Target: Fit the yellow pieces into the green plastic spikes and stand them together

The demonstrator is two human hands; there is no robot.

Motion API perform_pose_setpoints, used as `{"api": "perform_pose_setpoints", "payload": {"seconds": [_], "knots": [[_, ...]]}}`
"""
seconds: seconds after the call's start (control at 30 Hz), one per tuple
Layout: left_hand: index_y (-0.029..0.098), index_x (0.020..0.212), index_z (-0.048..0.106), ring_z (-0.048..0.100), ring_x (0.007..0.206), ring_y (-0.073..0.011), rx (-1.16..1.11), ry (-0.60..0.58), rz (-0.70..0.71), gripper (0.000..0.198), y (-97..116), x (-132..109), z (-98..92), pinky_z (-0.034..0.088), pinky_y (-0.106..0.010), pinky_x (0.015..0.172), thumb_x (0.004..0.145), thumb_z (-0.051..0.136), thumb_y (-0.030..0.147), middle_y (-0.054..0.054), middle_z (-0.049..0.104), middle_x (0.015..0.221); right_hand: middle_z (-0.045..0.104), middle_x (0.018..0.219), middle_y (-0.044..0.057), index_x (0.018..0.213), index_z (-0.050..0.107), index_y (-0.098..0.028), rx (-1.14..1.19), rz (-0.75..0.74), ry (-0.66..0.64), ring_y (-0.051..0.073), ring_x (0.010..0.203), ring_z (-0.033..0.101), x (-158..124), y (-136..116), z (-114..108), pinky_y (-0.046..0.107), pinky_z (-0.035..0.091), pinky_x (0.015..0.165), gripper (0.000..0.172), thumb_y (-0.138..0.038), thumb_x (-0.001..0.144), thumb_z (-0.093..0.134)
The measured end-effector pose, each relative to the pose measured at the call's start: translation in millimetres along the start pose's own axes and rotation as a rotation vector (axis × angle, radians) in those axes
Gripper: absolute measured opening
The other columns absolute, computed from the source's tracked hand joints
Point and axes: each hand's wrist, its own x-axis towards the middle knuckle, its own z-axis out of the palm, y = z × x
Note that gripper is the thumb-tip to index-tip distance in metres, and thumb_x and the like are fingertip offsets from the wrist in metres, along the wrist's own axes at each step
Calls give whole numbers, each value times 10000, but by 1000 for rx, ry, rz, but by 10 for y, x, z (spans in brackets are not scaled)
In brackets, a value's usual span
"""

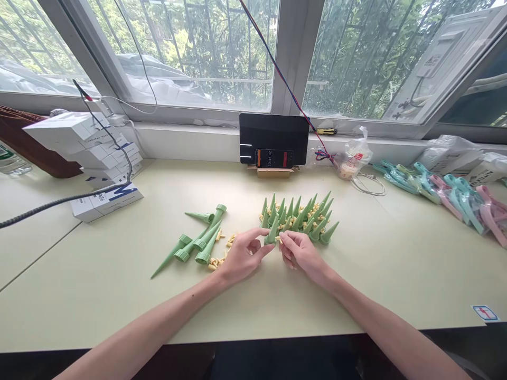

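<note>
My left hand (pixel 243 254) grips a green plastic cone spike (pixel 272 231) near its base, thumb on one side and fingers on the other; the tip points up. Close beside it, my right hand (pixel 304 254) pinches a small yellow plug-like piece (pixel 279 239) at the spike's lower side. Whether the piece is seated in the spike, I cannot tell. Behind both hands stand several upright green spikes (pixel 326 234) with small yellow pieces among them. To the left lie several loose green spikes (pixel 169 258), and small yellow pieces (pixel 217 262) are scattered beside my left hand, partly hidden by it.
A phone (pixel 274 158) showing a timer leans on a black tablet-like panel (pixel 273 132) at the back. White boxes (pixel 106 203) are stacked at left, with a dark cable (pixel 63 198) across them. Pastel plastic clips (pixel 455 195) and a knotted bag (pixel 352 158) lie at right.
</note>
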Motion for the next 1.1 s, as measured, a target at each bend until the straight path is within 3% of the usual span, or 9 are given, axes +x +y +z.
{"api": "perform_pose_setpoints", "payload": {"seconds": [0.1,0.33,0.77,0.93,1.1], "knots": [[142,1093,625,507,442,-110,-44,-2,-63,363,13,-10,-5,438,-226,470,866,680,421,75,457,505,483,626,-49,800,520,-203,-170,-126,92,94,446,442,-25,-7,8,239,381,436,374,-538,967,528],[161,1063,624,500,449,-116,-138,-18,-169,387,50,-17,-30,428,-231,464,866,668,490,67,484,499,567,733,2,934,572,-203,-433,-294,159,126,520,503,-65,-23,13,261,418,484,295,-488,986,515],[139,1059,650,503,436,-106,-11,-2,-3,347,12,-13,-35,435,-229,476,870,679,428,72,482,500,540,661,-12,811,523,-207,-506,-342,155,127,508,482,-73,-10,-6,266,381,507,297,-418,1012,467],[152,1046,668,496,452,-76,5,-5,70,278,-21,-16,-22,442,-210,482,863,699,359,43,569,619,471,563,-39,732,457,-217,-489,-324,153,118,468,430,-67,2,-8,262,342,483,343,-406,1019,447],[168,1057,693,515,486,-47,42,-11,191,209,-51,-25,-2,482,-198,498,892,672,296,-53,703,958,435,489,-57,689,407,-225,-384,-239,127,110,423,400,-57,13,-10,253,319,449,376,-417,1010,452]]}}
